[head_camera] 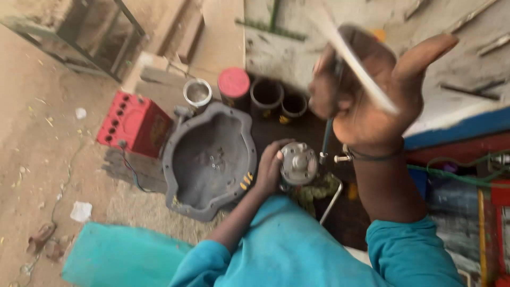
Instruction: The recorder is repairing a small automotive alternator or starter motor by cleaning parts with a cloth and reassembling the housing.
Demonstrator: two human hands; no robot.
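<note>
Four cans (266,91), grey housing (209,159) holding bolts (217,159)

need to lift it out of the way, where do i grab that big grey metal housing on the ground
Grip the grey housing by its thick outer rim at the near-left edge, coming from above. It lies open side up like a bowl, so the raised rim is exposed there, away from the left hand.

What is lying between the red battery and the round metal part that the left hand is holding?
In the head view, a large grey metal housing, dish-shaped, lies between the red battery and the round metal part that the left hand holds.
</note>
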